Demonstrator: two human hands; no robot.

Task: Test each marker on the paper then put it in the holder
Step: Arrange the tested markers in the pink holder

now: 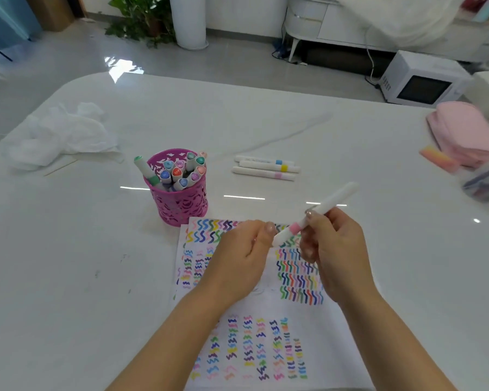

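You have a single view, from the wide-angle camera on your head. It faces forward and down over the desk [350, 136], near enough that your left hand [242, 251] and right hand [339, 249] fill the middle, reaching in from 6 o'clock. The floor [237, 60] shows at 12 o'clock.

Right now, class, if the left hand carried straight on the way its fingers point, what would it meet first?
Most likely the near end of the pink-banded marker gripped by the right hand. The left hand points straight at it, with hardly any gap visible.
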